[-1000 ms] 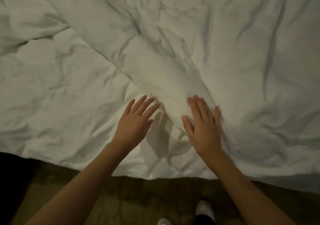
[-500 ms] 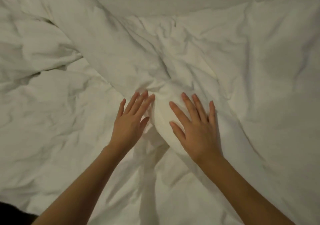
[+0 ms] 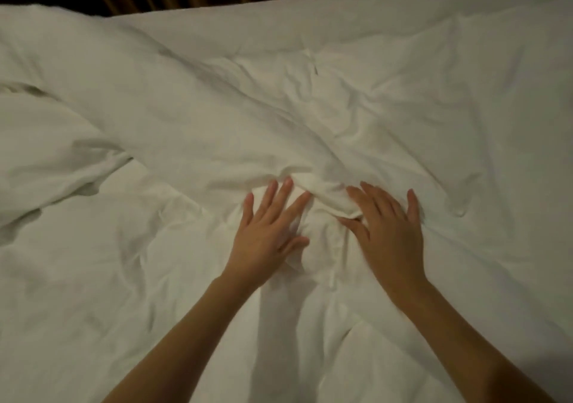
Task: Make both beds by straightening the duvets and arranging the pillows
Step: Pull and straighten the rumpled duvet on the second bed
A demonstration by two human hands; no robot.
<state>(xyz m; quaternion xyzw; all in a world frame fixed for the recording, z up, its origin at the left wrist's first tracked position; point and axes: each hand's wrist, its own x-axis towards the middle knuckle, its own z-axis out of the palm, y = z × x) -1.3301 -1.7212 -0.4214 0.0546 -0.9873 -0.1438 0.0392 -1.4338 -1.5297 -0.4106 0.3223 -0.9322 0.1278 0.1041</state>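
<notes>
Hands (image 3: 328, 232) flat on rumpled duvet (image 3: 403, 108).

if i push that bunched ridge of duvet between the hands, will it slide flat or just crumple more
The duvet probably crumples rather than slides: it lies in soft creases everywhere, so it looks floppy. The ridge between the left hand and right hand looks puffy, so likely light and springy. Spreading outward with flat palms should flatten it better.
</notes>
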